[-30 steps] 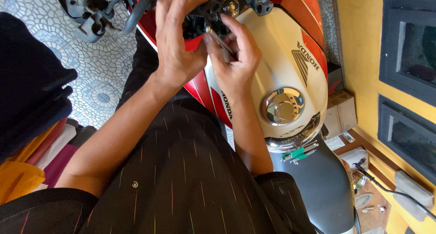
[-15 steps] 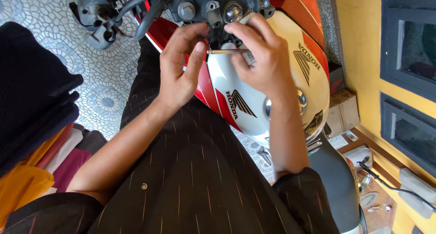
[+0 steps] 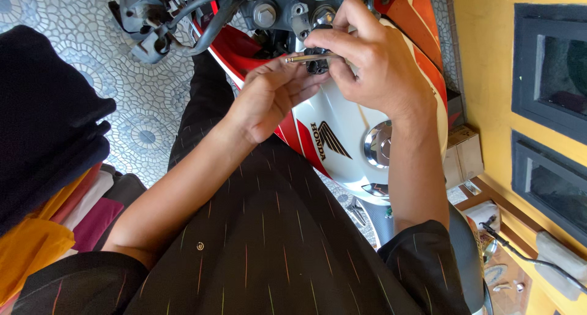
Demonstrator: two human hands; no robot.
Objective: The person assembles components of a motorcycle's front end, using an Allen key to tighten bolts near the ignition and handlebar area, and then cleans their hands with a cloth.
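1. Motorcycle (image 3: 342, 137): stands on a patterned mosaic floor (image 3: 61, 9), seen from above, with the person astride or leaning over it. Its handlebar end runs along the top edge of the view, its seat (image 3: 422, 241) toward the bottom right.

2. Fuel tank (image 3: 348, 119): white with red and orange panels, a chrome filler cap (image 3: 378, 145) near its rear edge. Work is at the tank's front edge, below the steering head.

3. Right hand (image 3: 373, 64): curled, thumb and forefinger pinched on the end of a thin metal rod (image 3: 306, 59), probably a key or slim tool; I cannot tell which. The remaining fingers are bent around a small dark part (image 3: 318, 67) at the front edge of the tank.

4. Left hand (image 3: 269, 95): half closed, fingertips touching the rod's free end from below, steadying rather than gripping it.

5. Rod: lies level between both hands, just above the front edge of the tank and touching or just beside the dark part.

6. Step in hand, by judgement: lining up the rod with the dark part at the steering head; not seated.

7. Next move, by judgement: calls for keeping the rod level and straight, with the left fingertips guiding and the right pinch supplying push or twist. A slip risks scratching the tank paint.
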